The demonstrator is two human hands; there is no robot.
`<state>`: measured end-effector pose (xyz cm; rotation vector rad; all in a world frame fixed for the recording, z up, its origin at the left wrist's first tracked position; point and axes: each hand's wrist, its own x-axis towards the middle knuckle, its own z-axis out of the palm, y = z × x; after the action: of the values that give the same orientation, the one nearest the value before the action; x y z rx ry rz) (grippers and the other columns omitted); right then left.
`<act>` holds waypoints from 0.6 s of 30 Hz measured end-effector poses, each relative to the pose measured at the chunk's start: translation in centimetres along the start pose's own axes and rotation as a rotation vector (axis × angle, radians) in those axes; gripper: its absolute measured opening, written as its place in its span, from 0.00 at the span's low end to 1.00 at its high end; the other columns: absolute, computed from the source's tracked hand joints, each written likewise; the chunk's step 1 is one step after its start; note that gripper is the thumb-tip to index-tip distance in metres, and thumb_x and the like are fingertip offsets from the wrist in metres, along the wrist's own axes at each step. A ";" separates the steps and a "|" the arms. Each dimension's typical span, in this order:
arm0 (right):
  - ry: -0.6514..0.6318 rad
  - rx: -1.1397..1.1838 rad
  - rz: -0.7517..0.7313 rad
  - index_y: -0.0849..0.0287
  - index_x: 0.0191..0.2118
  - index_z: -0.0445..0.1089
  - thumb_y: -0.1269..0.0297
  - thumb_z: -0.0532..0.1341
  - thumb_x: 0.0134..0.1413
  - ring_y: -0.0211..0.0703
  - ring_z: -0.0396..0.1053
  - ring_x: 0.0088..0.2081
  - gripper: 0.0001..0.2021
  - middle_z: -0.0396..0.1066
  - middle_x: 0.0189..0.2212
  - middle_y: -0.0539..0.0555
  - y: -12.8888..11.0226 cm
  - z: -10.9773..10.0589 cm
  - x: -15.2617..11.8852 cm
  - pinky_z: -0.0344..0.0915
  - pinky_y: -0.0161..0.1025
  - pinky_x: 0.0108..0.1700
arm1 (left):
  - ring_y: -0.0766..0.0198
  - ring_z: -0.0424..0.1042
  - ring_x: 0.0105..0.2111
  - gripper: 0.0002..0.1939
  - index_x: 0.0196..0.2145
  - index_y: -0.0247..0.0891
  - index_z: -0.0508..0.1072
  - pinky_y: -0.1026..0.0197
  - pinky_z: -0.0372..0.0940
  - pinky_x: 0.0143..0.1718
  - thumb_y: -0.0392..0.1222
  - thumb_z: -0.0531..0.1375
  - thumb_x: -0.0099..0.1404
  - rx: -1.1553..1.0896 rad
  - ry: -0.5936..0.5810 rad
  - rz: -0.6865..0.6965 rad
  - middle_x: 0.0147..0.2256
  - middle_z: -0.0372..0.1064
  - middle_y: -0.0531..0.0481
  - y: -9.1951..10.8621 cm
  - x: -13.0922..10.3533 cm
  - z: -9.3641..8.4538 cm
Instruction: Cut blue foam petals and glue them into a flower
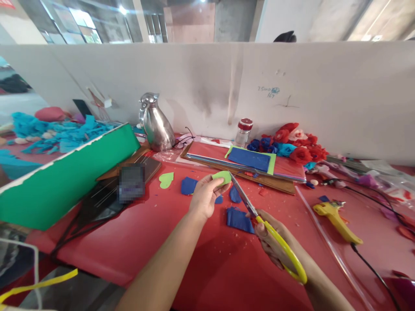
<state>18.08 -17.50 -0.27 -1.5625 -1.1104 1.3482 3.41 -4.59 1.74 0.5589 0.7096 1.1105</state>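
Note:
My left hand [205, 195] pinches a small light-green paper piece [222, 177] with a rounded edge, above the red table [155, 242]. My right hand [270, 235] is closed around the yellow handles of a pair of scissors [244, 198]. The tips of the blades touch or nearly touch the right edge of the green piece. A light-green heart [166, 180] lies to the left of my left hand. Dark-blue pieces lie around and below the hands, among them a blue square [240, 219] beside my right hand and another blue piece [188, 185].
Behind the hands, a blue sheet [249, 160] tops a stack of papers. A steel jug [157, 125] and a jar [243, 133] stand near the white partition [201, 86]. Red and blue flowers [301, 149] and a yellow glue gun [339, 220] are right; a green board [71, 175] is left.

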 end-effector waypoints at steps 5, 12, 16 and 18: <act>0.017 -0.012 -0.034 0.56 0.44 0.61 0.35 0.53 0.49 0.27 0.37 0.12 0.29 0.42 0.15 0.38 0.0 0.2 -0.1 0.39 0.27 0.11 | 0.65 0.74 0.28 0.09 0.26 0.32 0.75 0.58 0.69 0.43 0.34 0.69 0.44 0.013 -0.009 -0.023 0.27 0.76 0.49 -0.2 -0.3 0.2; -0.006 -0.083 -0.081 0.57 0.48 0.62 0.37 0.55 0.50 0.28 0.41 0.13 0.29 0.45 0.15 0.40 -0.3 -0.2 -0.5 0.41 0.28 0.12 | 0.64 0.73 0.29 0.11 0.24 0.32 0.75 0.59 0.69 0.39 0.35 0.70 0.40 0.048 0.006 -0.005 0.25 0.75 0.49 -0.7 -0.2 0.0; -0.018 -0.113 -0.122 0.56 0.48 0.63 0.35 0.55 0.48 0.30 0.46 0.17 0.31 0.51 0.19 0.43 0.0 -0.7 -0.5 0.45 0.28 0.15 | 0.64 0.73 0.29 0.09 0.22 0.33 0.75 0.58 0.69 0.40 0.34 0.68 0.40 0.078 -0.025 -0.009 0.24 0.74 0.49 -0.6 -0.2 0.0; -0.020 -0.110 -0.120 0.56 0.48 0.63 0.36 0.55 0.48 0.30 0.46 0.17 0.31 0.53 0.21 0.45 0.1 -0.8 -0.5 0.46 0.28 0.15 | 0.63 0.73 0.30 0.07 0.22 0.33 0.75 0.58 0.68 0.41 0.34 0.67 0.40 0.102 -0.054 -0.024 0.24 0.74 0.49 -0.6 -0.4 0.1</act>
<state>18.81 -17.99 -0.08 -1.5367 -1.2891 1.2437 3.79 -5.16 1.47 0.6634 0.7274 1.0373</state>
